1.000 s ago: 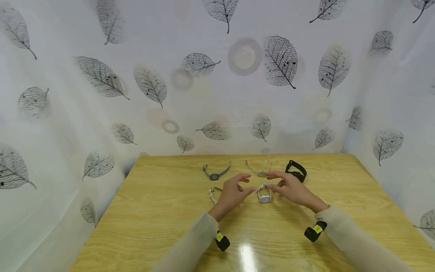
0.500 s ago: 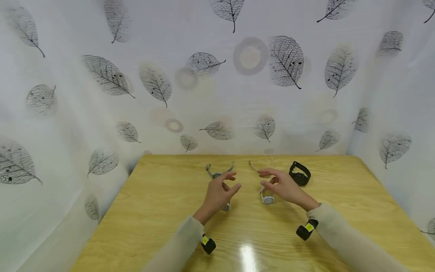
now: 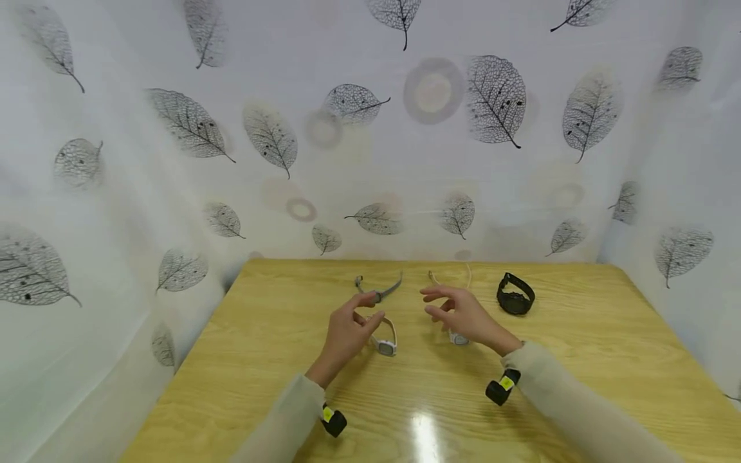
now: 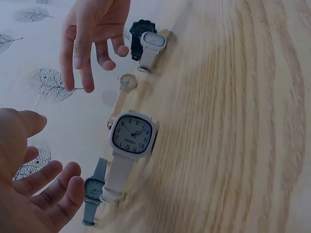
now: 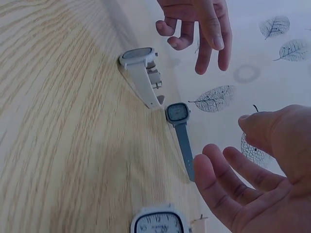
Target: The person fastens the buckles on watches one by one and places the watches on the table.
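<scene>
My left hand hovers with fingers loosely bent, holding nothing. Beside its thumb stands a white watch with a squarish dial, seen large in the left wrist view. Beyond the left fingertips lies a grey-blue watch, its case partly covered in the head view. My right hand, also holding nothing, has relaxed fingers above a second white watch, which it partly hides. A thin, light-strapped watch sits behind the right fingers, its round dial showing in the left wrist view.
A black watch rests at the back right of the wooden table. White curtains with a leaf print hang behind the table and along both sides. Each wrist carries a small black camera.
Both hands have moved left, the left one farther, so the gap between them has widened. The front left watch has come into view, while the right hand now covers part of the front right one.
</scene>
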The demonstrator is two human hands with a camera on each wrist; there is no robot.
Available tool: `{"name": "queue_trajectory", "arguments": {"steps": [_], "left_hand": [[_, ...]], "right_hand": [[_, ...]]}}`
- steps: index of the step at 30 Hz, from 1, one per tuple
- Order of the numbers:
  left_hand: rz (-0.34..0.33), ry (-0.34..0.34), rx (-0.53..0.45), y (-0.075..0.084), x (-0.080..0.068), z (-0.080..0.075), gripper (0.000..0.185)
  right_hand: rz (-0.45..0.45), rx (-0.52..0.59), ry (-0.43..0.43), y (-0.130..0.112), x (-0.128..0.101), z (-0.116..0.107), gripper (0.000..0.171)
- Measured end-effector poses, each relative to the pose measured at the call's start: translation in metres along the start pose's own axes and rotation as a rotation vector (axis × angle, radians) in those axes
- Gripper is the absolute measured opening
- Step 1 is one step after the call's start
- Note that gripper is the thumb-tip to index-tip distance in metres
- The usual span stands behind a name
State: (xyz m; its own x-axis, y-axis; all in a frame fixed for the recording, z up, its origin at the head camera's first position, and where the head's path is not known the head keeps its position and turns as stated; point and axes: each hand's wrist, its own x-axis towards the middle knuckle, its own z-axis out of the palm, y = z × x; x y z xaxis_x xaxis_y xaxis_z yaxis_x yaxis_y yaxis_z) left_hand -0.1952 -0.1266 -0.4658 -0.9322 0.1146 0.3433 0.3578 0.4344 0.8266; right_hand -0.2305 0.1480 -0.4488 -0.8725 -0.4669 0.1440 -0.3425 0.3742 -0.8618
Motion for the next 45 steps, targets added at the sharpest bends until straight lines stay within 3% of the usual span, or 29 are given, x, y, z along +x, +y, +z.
{"name": "queue_trajectory", "arguments": {"steps": [7,16,24,36,45], "left_hand": [[-0.028,0.024,0.000,-0.004,-0.005,-0.005,0.037],[-0.172,-0.002,-0.083,-0.008,-0.011,-0.004,0.046],[-0.176,-0.016,-0.076,-0.015,-0.011,0.002,0.047],[-0.202,0.025,-0.036,-0.018,-0.015,0.012,0.047],[-0.230,0.064,0.019,-0.017,-0.013,0.016,0.048]], "right_hand": [[-0.002,0.017,-0.024,0.000,0.008,0.013,0.040],[0.034,0.073,-0.084,-0.001,0.019,0.035,0.044],[0.077,0.060,-0.102,0.000,0.026,0.053,0.041],[0.072,-0.050,-0.046,0.000,0.031,0.073,0.032],[0.085,-0.029,-0.067,-0.002,0.034,0.080,0.032]]}}
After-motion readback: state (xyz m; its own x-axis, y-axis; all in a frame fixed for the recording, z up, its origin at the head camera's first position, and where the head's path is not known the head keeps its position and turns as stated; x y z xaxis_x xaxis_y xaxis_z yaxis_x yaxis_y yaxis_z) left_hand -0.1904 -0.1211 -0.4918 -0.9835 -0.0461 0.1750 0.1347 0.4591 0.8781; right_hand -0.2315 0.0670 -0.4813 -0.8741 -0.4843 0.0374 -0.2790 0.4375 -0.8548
